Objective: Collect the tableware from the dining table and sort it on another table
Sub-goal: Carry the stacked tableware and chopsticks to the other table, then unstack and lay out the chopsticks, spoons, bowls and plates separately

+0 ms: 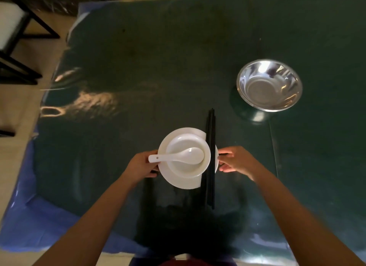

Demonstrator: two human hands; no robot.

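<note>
With both hands' fingers curled on the plate rim, left hand and right hand, a tilt risked sliding the chopsticks, bowl and spoon off.

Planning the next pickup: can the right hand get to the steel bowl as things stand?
Probably not yet: the right hand is holding the plate's edge. The table between it and the steel bowl looks bare, so once freed, the way seems open.

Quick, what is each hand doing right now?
Left hand: grips the left rim of the round white ceramic plate.
Right hand: grips the plate's right rim.
</note>
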